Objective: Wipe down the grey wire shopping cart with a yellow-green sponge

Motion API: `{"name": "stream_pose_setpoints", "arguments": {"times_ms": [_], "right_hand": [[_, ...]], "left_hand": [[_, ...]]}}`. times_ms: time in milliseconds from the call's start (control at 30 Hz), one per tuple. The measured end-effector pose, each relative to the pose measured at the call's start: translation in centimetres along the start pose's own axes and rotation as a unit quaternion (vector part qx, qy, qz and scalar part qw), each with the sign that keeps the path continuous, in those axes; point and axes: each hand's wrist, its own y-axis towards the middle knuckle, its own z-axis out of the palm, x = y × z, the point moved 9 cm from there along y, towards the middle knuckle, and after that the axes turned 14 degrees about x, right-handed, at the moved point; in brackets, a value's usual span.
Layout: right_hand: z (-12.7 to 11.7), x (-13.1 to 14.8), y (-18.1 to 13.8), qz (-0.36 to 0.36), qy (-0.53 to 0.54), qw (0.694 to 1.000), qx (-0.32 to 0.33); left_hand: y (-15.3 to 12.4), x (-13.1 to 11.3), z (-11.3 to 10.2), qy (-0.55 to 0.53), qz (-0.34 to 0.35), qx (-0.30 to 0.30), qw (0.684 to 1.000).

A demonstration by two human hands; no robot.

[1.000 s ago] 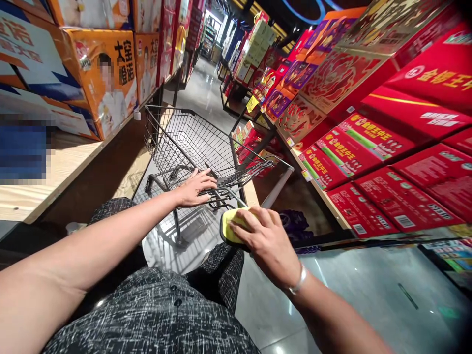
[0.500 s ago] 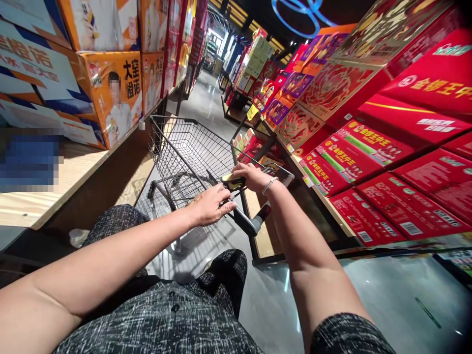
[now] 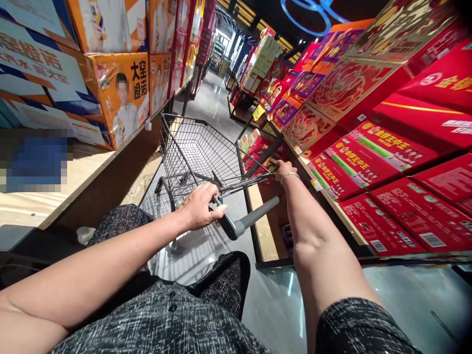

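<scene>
A shop aisle: a wire shopping cart (image 3: 201,150) just ahead of the left hand (image 3: 199,206), priced red gift boxes (image 3: 372,157) shelved beside the right hand (image 3: 283,169), orange cartons (image 3: 121,98) stacked opposite.

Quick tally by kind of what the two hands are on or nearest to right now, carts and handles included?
Hands: 2, the left hand and the right hand
Wire shopping cart: 1
Grey cart handle, gripped by the left hand: 1
Bracelet on the right wrist: 1
Total: 5
What the right hand holds at the cart's far rim is hidden.
</scene>
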Motion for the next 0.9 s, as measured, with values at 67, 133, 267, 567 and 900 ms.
{"name": "stream_pose_setpoints", "arguments": {"times_ms": [67,133,267,567,900], "right_hand": [[1.3,-1.5,-0.5,0.046,0.002,0.999,0.013],[2.1,-1.5,-1.4,0.059,-0.005,0.998,0.026],[2.6,1.6,-4.0,0.018,-0.03,0.998,0.047],[2.1,10.4,-10.5,-0.129,-0.021,0.989,0.064],[-0.2,17.4,-16.4,-0.416,0.279,0.86,0.095]], "left_hand": [[-0.2,1.0,-0.4,-0.037,-0.005,-0.017,0.999],[-0.2,1.8,-0.6,-0.071,-0.009,-0.033,0.997],[0.1,3.7,-0.6,-0.126,-0.06,-0.043,0.989],[0.8,5.8,-1.4,-0.174,-0.105,-0.053,0.978],[1.1,7.5,-2.5,-0.178,-0.091,-0.078,0.977]]}}
